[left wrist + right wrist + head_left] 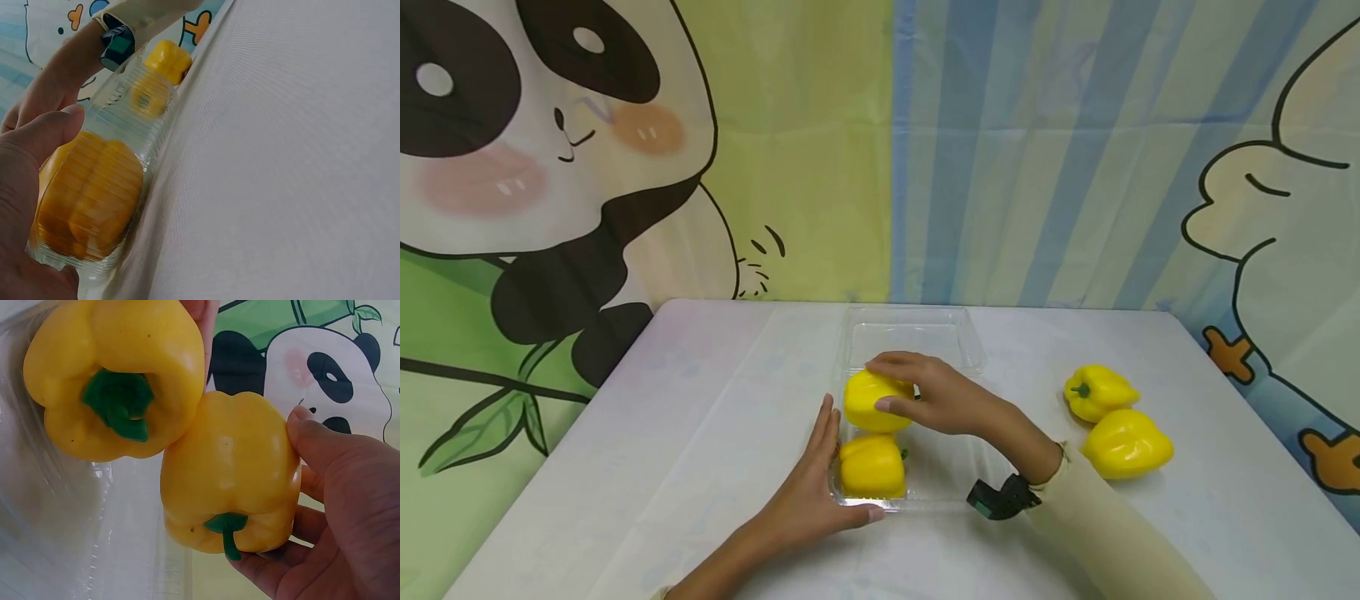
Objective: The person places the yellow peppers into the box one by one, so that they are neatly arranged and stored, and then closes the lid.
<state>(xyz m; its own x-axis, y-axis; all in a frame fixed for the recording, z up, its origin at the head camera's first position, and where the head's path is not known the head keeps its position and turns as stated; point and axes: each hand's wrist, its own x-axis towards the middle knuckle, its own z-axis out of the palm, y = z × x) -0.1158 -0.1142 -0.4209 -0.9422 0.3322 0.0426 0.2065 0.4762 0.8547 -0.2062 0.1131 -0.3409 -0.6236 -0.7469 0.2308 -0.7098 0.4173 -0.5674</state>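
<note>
A yellow bell pepper (877,400) is held in my right hand (943,396), thumb on its near side and fingers over its far side, above the left part of a clear plastic container (943,471). Another yellow pepper (872,467) lies in the container's near left corner; its green stem (119,403) shows in the right wrist view. My left hand (808,492) rests against that corner, straight fingers along the left side and thumb along the front. Through the ribbed clear wall (134,212), the left wrist view shows the corner pepper.
Two more yellow peppers, one farther back (1099,392) and one nearer (1127,444), lie on the white table (647,467) to the right. The container's clear lid (910,333) lies folded back behind it. A printed curtain (820,150) hangs behind the table.
</note>
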